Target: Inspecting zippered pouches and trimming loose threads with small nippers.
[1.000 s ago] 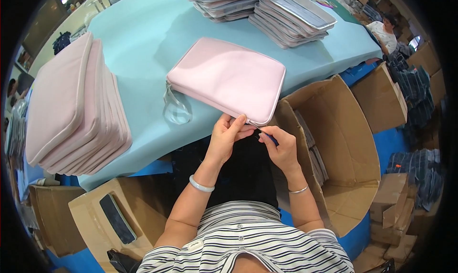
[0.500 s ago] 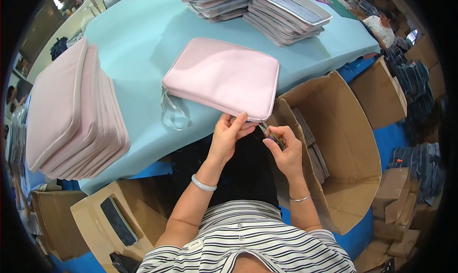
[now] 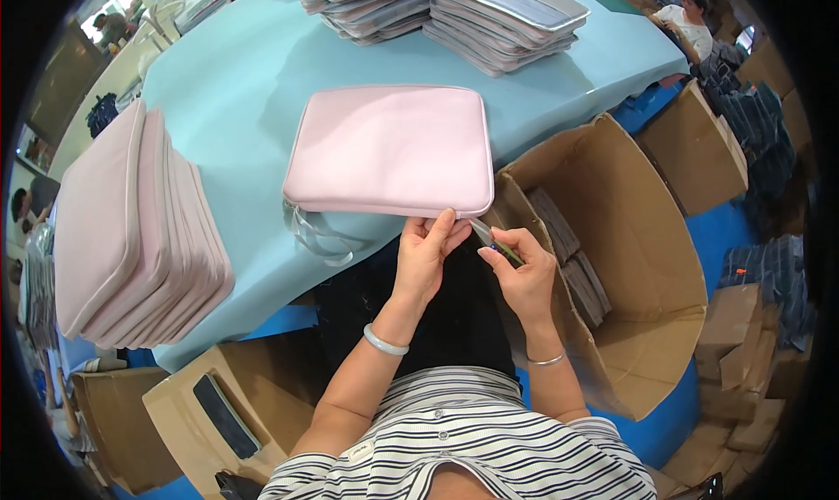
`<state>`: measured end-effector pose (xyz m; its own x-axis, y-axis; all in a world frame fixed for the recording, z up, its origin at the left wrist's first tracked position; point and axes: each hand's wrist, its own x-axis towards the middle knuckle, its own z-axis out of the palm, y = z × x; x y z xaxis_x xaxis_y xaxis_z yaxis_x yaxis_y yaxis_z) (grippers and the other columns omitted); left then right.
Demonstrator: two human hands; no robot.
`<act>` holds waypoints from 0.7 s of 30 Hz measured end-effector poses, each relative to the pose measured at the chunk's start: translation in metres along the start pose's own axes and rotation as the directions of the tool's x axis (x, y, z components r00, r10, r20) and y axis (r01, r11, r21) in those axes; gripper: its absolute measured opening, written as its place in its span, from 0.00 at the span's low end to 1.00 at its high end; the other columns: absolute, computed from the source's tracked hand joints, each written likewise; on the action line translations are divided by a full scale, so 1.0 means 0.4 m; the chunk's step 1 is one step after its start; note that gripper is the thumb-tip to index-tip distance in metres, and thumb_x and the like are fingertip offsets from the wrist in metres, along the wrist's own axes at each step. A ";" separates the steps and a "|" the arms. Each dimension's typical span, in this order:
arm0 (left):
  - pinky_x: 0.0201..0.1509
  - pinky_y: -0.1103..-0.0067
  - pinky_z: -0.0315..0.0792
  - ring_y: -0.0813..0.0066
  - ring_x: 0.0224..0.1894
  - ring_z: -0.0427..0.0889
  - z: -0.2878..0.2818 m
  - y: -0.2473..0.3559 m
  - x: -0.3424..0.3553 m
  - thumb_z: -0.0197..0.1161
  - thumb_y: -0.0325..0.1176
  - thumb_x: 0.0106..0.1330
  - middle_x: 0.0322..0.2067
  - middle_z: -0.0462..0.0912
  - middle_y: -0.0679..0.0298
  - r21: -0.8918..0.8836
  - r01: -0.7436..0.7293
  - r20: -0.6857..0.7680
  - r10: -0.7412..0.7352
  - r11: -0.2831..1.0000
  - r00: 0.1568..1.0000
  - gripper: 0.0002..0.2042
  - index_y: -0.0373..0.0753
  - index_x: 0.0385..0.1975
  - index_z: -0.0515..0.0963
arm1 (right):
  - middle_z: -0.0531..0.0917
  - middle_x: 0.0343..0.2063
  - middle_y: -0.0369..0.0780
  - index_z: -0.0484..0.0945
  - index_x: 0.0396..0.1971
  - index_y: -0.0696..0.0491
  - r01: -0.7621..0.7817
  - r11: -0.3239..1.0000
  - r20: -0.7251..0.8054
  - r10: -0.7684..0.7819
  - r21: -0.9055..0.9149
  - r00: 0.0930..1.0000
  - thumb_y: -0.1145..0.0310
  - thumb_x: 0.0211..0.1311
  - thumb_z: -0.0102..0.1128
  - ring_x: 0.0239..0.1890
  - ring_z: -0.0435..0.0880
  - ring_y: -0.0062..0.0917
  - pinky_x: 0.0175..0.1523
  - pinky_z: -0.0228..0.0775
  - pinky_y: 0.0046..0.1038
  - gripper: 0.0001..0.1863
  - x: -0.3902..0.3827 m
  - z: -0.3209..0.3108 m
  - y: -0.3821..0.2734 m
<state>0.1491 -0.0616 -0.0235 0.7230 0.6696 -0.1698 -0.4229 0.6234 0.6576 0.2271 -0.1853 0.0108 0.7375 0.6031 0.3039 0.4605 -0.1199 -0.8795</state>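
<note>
A pink padded zip sleeve (image 3: 389, 150) lies flat on the light blue table cover, its near right corner at the table's edge. My left hand (image 3: 426, 253) pinches the sleeve's near edge close to that corner, thumb on top. In my right hand (image 3: 523, 277) is a pair of thread snips (image 3: 501, 248), gripped between thumb and fingers, with the blades pointing up at the sleeve's corner. Whether the blades touch the sleeve I cannot tell. A pale ribbon-like strap (image 3: 319, 238) hangs from the sleeve's near left corner.
A leaning stack of pink sleeves (image 3: 105, 220) stands at the table's left. Piles of grey-pink cases (image 3: 507, 24) sit at the far side. An open cardboard box (image 3: 647, 299) is close to my right arm; another carton (image 3: 188, 404) stands lower left. A person (image 3: 686, 28) is at the far right.
The sleeve has turned a little, so its near edge lies more level, and its near right corner has shifted left. Both hands stay near that corner; the snips remain in my right hand.
</note>
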 end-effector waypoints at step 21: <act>0.50 0.74 0.78 0.73 0.42 0.81 -0.005 -0.008 0.002 0.57 0.31 0.67 0.40 0.78 0.61 0.018 -0.031 -0.003 0.031 0.999 1.000 0.11 0.35 0.46 0.70 | 0.84 0.29 0.43 0.80 0.32 0.58 0.024 0.997 0.029 -0.022 -0.078 0.999 0.73 0.47 0.70 0.31 0.85 0.31 0.37 0.74 0.24 0.11 0.025 0.007 0.002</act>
<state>0.1499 -0.0621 -0.0272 0.7078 0.6898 -0.1521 -0.4348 0.5952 0.6758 0.2333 -0.1772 0.0121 0.7127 0.6279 0.3128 0.5157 -0.1667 -0.8404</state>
